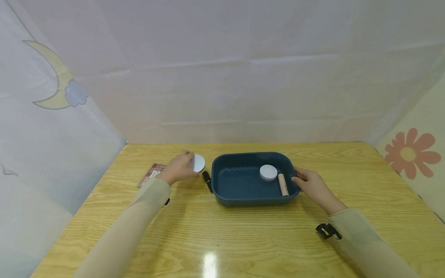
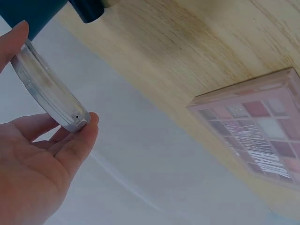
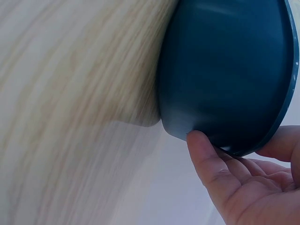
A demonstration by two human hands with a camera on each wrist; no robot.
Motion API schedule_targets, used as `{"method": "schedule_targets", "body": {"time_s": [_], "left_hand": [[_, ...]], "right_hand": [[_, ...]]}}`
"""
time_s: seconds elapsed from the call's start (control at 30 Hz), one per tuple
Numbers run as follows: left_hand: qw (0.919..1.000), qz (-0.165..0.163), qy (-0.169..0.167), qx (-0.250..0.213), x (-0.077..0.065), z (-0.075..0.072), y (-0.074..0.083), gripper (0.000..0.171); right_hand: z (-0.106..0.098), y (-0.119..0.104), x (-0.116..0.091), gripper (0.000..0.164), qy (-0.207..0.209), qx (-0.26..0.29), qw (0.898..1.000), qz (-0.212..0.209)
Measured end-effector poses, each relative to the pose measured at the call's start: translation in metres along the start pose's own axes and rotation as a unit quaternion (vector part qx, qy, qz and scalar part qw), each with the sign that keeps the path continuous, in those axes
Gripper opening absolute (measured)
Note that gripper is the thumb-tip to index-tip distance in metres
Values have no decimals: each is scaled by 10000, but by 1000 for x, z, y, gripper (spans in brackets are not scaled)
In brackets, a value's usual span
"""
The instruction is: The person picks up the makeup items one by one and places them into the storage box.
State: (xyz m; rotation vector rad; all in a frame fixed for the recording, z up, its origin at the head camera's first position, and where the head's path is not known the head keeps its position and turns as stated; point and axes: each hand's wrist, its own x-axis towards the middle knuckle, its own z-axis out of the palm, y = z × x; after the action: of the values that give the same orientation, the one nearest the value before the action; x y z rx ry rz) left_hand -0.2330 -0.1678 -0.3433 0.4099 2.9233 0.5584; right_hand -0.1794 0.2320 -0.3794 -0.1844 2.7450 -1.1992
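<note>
My left hand (image 1: 178,168) pinches a round compact (image 1: 198,163) with a white top, to the left of the dark blue bin (image 1: 253,201). In the left wrist view the compact (image 2: 49,89) is tilted on its edge, thumb at one side and fingers at the other, its rim clear and silvery. With fingers under the outer wall and thumb over the rim, my right hand (image 1: 314,188) grips the bin's right end. Inside the bin are a round white case (image 1: 268,172) and a beige tube (image 1: 283,185), both toward the right.
A black tube (image 1: 207,180) lies against the bin's left side. Behind the left wrist is an eyeshadow palette (image 1: 152,172), partly covered by the hand. The wooden table (image 1: 243,239) ends at a pale cloth backdrop (image 1: 243,96) at the back and left.
</note>
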Motion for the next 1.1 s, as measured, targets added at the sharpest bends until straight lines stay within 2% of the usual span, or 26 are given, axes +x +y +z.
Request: {"method": "schedule_targets", "body": {"time_s": [0.6, 1.1], "left_hand": [[9998, 148, 3, -106, -13, -4, 13, 83], [9994, 311, -74, -152, -16, -8, 28, 84]], "right_hand": [[0, 0, -1, 55, 32, -5, 10000, -66], [0, 0, 0, 55, 17, -5, 10000, -35]]}}
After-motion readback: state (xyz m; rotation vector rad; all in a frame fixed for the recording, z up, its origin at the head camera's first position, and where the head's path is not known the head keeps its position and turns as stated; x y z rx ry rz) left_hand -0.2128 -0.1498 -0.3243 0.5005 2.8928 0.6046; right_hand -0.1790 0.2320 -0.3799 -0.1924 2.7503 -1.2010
